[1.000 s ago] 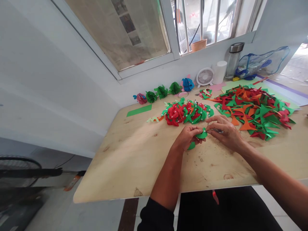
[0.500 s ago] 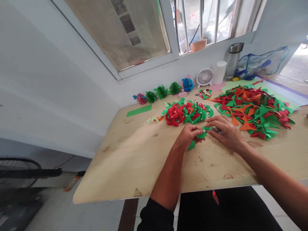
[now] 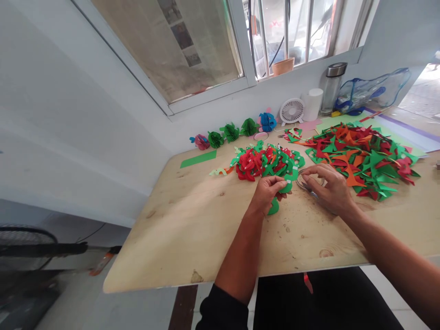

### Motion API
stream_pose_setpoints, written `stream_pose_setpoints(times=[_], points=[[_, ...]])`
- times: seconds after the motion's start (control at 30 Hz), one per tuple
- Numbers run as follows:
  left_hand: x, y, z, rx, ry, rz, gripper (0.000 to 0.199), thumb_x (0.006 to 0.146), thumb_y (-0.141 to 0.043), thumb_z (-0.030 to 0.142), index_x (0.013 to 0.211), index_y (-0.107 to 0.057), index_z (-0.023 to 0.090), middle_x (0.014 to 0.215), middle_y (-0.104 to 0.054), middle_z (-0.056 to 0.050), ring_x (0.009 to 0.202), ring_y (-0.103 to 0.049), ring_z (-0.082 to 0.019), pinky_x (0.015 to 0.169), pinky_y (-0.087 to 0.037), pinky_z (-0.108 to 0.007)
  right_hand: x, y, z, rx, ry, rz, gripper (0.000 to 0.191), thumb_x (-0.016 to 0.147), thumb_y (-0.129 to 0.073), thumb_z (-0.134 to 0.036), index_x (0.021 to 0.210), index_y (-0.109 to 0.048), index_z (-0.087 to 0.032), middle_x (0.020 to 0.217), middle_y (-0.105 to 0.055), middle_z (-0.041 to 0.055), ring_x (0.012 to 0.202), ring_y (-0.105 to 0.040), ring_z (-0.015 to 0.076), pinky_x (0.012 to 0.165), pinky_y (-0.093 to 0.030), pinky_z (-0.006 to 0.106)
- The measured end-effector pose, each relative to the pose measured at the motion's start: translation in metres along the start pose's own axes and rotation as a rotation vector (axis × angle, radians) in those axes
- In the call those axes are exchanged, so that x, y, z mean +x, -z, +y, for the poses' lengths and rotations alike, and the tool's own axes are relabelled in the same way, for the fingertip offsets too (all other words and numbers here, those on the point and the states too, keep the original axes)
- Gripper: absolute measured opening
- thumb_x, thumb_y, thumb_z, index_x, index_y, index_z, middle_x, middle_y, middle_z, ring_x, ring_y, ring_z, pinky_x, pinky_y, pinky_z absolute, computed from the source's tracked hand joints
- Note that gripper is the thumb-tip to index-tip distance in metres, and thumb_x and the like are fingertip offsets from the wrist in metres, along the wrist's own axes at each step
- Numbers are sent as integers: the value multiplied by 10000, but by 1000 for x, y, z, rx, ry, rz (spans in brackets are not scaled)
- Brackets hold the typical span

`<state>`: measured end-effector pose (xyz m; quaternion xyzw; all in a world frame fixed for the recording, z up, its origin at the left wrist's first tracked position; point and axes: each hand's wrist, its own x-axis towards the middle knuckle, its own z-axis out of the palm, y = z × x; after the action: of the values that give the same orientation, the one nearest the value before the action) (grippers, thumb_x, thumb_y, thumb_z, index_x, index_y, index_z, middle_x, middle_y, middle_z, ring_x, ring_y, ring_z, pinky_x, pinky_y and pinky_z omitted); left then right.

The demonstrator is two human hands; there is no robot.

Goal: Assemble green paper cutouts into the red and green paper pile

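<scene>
Wavy green paper cut-outs (image 3: pixel 288 182) with small white squares are pinched in my left hand (image 3: pixel 270 190). Another rounded green piece (image 3: pixel 274 207) hangs below its fingers. To the right, my right hand (image 3: pixel 328 185) is closed, thumb and forefinger together, at a thin pale ring (image 3: pixel 299 179) that looks like a roll of tape. A small grey item under these fingers is too unclear to name. Just beyond both hands lies a heap of red and green curved cut-outs (image 3: pixel 252 162), several bearing white squares.
A large pile of red, green and orange scraps (image 3: pixel 360 158) lies right. Folded paper figures (image 3: pixel 231 132), a small white fan (image 3: pixel 292 111), a glass bottle (image 3: pixel 332 91) and a clear blue-edged bag (image 3: pixel 371 91) line the wall. A green strip (image 3: pixel 198 159) lies left.
My right hand has drawn away to the right from the green paper, and the pale ring now shows at its fingers. My left hand still holds the paper in nearly the same spot.
</scene>
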<state>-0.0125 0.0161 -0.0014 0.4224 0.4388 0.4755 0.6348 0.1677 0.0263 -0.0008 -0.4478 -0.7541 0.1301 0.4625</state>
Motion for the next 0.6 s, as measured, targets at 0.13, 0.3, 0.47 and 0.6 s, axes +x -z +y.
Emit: stream_pose_setpoints(times=[0.13,0.3,0.47,0.6], points=[[0,-2,0,-2,-34,11,201,628,-679,307,666,-597,127,589,-644,-35,440,-515,-77,434,-336,-205,-1,2,-5,38,-168,-97,206,835,-516,-339,747,-643,-202,716,-644,22,602,-520,141,566,-394,275],[-1,-5,0,37,-73,10,198,651,-667,319,659,-609,130,588,-644,-37,459,-520,-83,455,-358,-213,0,2,-8,229,-315,-252,300,826,-516,-433,682,-599,-183,611,-534,-4,562,-439,120,506,-316,255],[-2,-10,-2,89,-97,-7,187,664,-659,314,682,-631,130,602,-640,-28,458,-515,-79,455,-364,-214,1,-2,-7,429,-433,-328,371,771,-570,-509,610,-494,-183,553,-381,-43,514,-310,89,466,-237,244],[-1,-12,-5,146,-104,-43,197,666,-655,321,687,-639,126,564,-615,-17,449,-510,-81,441,-358,-210,-1,-7,-3,489,-464,-274,386,704,-628,-539,606,-512,-184,533,-394,-42,510,-326,92,458,-237,245]])
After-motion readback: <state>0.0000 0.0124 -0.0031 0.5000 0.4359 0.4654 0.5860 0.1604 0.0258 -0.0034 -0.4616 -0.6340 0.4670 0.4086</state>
